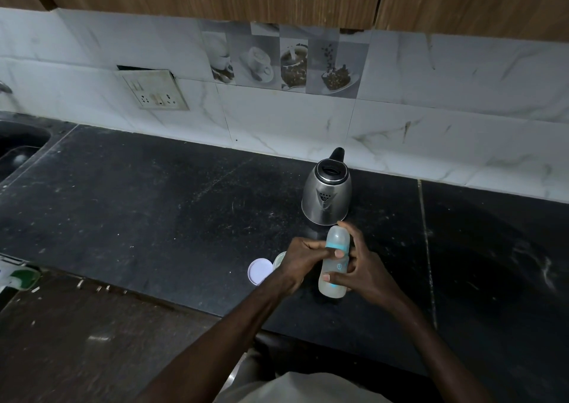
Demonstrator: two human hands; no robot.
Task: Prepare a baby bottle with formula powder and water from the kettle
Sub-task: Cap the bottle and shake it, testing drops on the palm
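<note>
Bottle (334,265) with its clear cap and blue collar on sits between both hands above the dark desk (154,202), tilted slightly, cloudy liquid inside. Left hand (300,262) has its fingers clenched around the neck by the collar; right hand (363,272) grasps the lower body, thumb across the front. Just behind stands the steel kettle (327,195) (lid apparently shut). A white lid (258,271) lies flat beside a small container (280,259), mostly hidden by the left hand.
</note>
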